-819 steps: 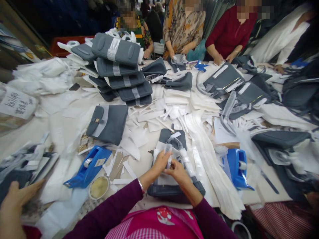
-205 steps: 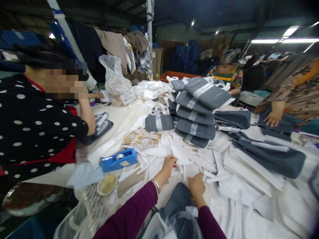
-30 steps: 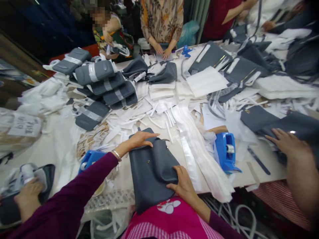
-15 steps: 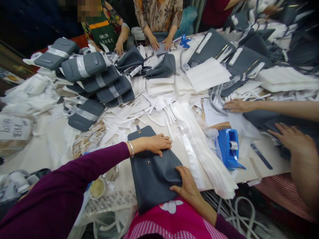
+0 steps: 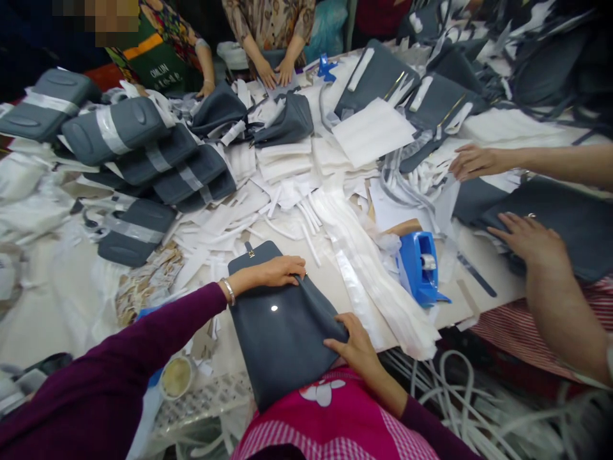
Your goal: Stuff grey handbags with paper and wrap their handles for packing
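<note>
A dark blue-grey leather handbag (image 5: 278,345) lies flat at the table's front edge, its lower end against my pink apron. Its flap, with a small gold clasp, points away from me, and a round metal snap shines on the body. My left hand (image 5: 280,271) reaches across the top of the bag, fingers curled over its right side where the leather rises in a fold. Lower down, my right hand (image 5: 357,348) grips the right edge, thumb on top. The inside of the bag is hidden.
A blue tape dispenser (image 5: 419,268) and long white foam strips (image 5: 364,275) lie to the right. Taped bags (image 5: 115,131) are piled at the left. A small tub (image 5: 177,377) stands front left. Co-workers handle bags opposite and at the right.
My left hand has curled its fingers at the bag's right side, lifting the leather into a fold. The view has shifted right. The right co-worker's far hand has lifted a thin translucent sheet.
</note>
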The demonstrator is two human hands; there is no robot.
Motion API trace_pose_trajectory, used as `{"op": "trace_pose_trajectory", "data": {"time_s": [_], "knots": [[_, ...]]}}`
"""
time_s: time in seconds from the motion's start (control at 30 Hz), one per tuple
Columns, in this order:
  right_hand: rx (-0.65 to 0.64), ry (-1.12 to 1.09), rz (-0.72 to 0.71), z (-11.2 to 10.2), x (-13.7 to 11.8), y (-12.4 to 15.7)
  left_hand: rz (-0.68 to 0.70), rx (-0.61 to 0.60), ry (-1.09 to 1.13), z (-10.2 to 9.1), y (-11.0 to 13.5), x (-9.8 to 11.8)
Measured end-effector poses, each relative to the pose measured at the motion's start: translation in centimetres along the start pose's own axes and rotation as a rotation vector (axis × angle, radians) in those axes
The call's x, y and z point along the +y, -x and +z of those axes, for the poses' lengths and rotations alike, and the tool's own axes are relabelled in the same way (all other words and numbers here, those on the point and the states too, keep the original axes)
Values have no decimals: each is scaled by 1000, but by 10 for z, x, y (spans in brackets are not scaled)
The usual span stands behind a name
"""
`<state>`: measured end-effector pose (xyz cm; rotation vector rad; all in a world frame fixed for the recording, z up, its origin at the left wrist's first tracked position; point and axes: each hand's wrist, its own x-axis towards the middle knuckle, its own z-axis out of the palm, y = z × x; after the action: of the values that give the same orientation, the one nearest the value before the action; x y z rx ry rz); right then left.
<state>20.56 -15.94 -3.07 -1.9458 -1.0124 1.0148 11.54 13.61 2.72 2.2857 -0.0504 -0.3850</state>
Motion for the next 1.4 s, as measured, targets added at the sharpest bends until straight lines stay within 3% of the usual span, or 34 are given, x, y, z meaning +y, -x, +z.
{"op": "trace_pose_trajectory", "data": {"time_s": [0.1, 0.27, 0.33, 0.43, 0.53, 0.6, 0.7, 0.8, 0.87, 0.97, 1.07, 1.17, 1.27, 1.33, 1.4], "knots": [[24, 16, 15, 2, 4, -7, -25, 65, 23, 9, -1, -10], [-85, 183, 105, -1, 2, -30, -252, 99, -12, 20, -7, -28], [-69, 304, -7, -1, -13, -49, -285, 122, 4, 22, -10, -33], [-33, 417, -326, 12, -45, -80, -275, 135, 54, 27, -10, -31], [-77, 403, -403, 39, -64, -103, -310, 221, 126, 28, 1, -25], [-85, 405, -377, 53, -63, -111, -356, 418, 125, 25, 25, -20], [-78, 427, -412, 58, -47, -119, -519, 906, 124, 33, 90, -9], [-76, 435, -491, 53, -32, -128, -807, 1353, 331, 79, 157, 13], [-94, 460, -533, 50, -27, -134, -908, 1506, 512, 128, 181, 34], [-119, 514, -556, 49, -24, -141, -862, 1500, 844, 199, 174, 68], [-138, 573, -567, 51, -24, -144, -736, 1473, 1072, 236, 143, 96], [-75, 688, -626, 55, -29, -143, -653, 1483, 1029, 236, 119, 111], [-14, 701, -750, 64, -43, -141, -774, 1442, 805, 223, 107, 112], [-83, 609, -820, 72, -59, -145, -867, 1400, 728, 217, 102, 109], [-239, 486, -841, 83, -79, -153, -904, 1384, 707, 217, 97, 106]]}}
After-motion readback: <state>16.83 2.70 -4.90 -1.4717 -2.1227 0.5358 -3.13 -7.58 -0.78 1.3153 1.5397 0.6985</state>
